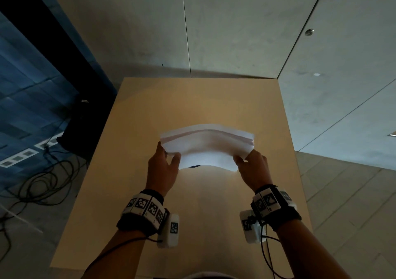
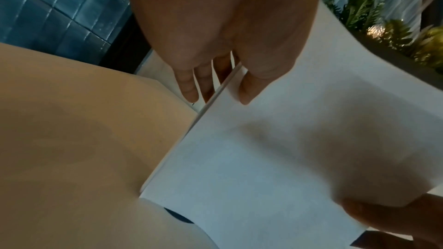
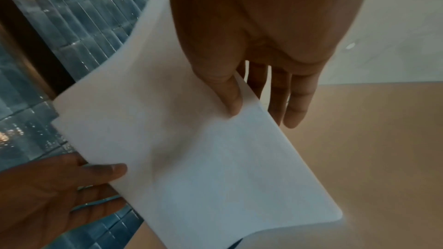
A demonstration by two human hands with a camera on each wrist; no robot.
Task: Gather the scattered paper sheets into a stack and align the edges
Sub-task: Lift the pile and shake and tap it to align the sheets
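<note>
A stack of white paper sheets [image 1: 206, 146] is held up above the tan table [image 1: 192, 103], bowed upward in the middle. My left hand [image 1: 166, 161] pinches its left edge, thumb on the near face and fingers behind. My right hand [image 1: 249, 161] pinches the right edge the same way. The left wrist view shows the thumb [image 2: 246, 90] on the paper stack [image 2: 275, 149] and fingers behind its edge. In the right wrist view the thumb [image 3: 230, 97] presses the paper stack [image 3: 203, 158], and my left hand [image 3: 59, 186] grips the far side.
The table's far edge [image 1: 199, 78] meets a grey wall. Black cables [image 1: 38, 184] lie on the floor to the left. A small dark shape [image 1: 194, 166] shows under the sheets' near edge. Green plants [image 2: 374, 16] stand beyond the paper in the left wrist view.
</note>
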